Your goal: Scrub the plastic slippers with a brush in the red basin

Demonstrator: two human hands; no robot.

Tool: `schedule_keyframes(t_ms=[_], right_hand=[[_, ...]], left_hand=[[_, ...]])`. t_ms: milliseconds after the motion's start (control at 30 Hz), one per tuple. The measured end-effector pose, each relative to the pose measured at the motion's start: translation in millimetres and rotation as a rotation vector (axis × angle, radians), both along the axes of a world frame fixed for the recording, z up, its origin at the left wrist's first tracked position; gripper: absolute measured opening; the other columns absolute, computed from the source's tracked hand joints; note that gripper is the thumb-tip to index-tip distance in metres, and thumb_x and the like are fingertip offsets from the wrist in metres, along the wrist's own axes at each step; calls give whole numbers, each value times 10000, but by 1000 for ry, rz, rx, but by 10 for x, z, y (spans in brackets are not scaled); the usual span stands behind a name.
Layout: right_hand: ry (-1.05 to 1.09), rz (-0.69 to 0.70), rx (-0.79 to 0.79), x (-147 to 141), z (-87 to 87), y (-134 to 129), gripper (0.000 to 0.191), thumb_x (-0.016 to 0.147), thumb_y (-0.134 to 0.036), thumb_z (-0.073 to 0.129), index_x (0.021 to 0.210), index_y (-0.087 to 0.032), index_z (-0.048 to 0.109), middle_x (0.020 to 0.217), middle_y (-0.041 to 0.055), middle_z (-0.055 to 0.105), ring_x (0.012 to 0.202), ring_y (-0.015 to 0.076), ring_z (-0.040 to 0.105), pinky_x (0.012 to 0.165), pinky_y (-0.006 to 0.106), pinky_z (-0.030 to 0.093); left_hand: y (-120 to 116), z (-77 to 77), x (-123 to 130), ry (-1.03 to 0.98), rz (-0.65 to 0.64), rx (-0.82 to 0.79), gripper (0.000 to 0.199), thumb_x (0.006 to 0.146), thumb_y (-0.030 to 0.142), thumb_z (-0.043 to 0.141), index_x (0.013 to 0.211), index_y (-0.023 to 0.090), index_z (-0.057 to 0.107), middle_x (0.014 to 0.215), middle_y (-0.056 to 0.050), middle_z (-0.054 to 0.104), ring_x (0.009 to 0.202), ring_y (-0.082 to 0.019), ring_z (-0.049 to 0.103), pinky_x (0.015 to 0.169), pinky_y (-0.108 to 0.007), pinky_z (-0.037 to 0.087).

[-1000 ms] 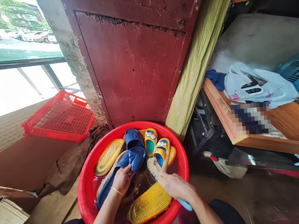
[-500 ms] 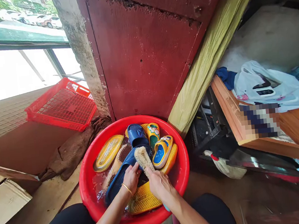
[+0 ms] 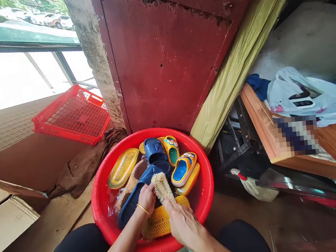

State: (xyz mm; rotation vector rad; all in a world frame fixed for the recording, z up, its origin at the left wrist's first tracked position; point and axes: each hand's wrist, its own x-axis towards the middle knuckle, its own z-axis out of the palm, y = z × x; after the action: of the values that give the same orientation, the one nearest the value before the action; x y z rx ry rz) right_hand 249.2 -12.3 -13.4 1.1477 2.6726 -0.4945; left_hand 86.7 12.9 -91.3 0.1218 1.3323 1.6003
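Note:
A red basin [image 3: 96, 206] of water stands between my knees with several slippers in it. My left hand [image 3: 147, 199] grips the edge of a dark blue slipper [image 3: 131, 208], which slants across the basin. In my right hand [image 3: 181, 221] is a scrub brush [image 3: 162, 186] with pale bristles; its head lies against the blue slipper's right side. Under my hands sits a yellow slipper sole [image 3: 158, 222]. Another blue slipper [image 3: 155, 150] and yellow slippers with blue and green insides [image 3: 184, 168] lie at the back. At the left are a yellow sole [image 3: 123, 168] and a tan slipper [image 3: 138, 172].
Behind the basin rises a dark red metal door [image 3: 163, 75], with a yellow-green curtain [image 3: 235, 80] beside it. A red plastic crate [image 3: 74, 115] lies at the left near cardboard [image 3: 9, 208] and a brown cloth [image 3: 71, 175]. A wooden table [image 3: 263, 128] holds a white plastic bag [image 3: 304, 97].
The brush in my right hand has moved slightly down toward me along the blue slipper. My left hand keeps its hold. The whole view has shifted a little.

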Motion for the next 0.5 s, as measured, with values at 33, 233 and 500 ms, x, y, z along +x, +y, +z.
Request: schedule_keyframes(t_ms=[33, 233, 500], right_hand=[[-1, -5, -1, 22, 31, 12, 668, 920, -87, 387, 1586, -140, 373, 1170, 186, 734, 1058, 323, 698, 932, 409, 531], [-51, -43, 0, -157, 123, 342, 678, 926, -73, 361, 1600, -136, 325, 1211, 191, 719, 1121, 315, 679, 946, 413, 521], [-22, 4, -49, -47, 145, 295, 585, 983, -165, 344, 1565, -173, 404, 1162, 188, 738, 1079, 315, 698, 913, 388, 514]], left_hand=[[6, -6, 2, -10, 3, 17, 198, 742, 327, 709, 725, 245, 529, 669, -26, 688, 804, -251, 710, 688, -339, 559], [18, -67, 13, -38, 61, 43, 158, 794, 299, 668, 763, 245, 522, 696, 21, 677, 679, -161, 655, 737, -293, 550], [-5, -28, -9, -39, 118, 72, 306, 701, 345, 762, 714, 243, 474, 661, 51, 623, 633, -127, 590, 672, -259, 506]])
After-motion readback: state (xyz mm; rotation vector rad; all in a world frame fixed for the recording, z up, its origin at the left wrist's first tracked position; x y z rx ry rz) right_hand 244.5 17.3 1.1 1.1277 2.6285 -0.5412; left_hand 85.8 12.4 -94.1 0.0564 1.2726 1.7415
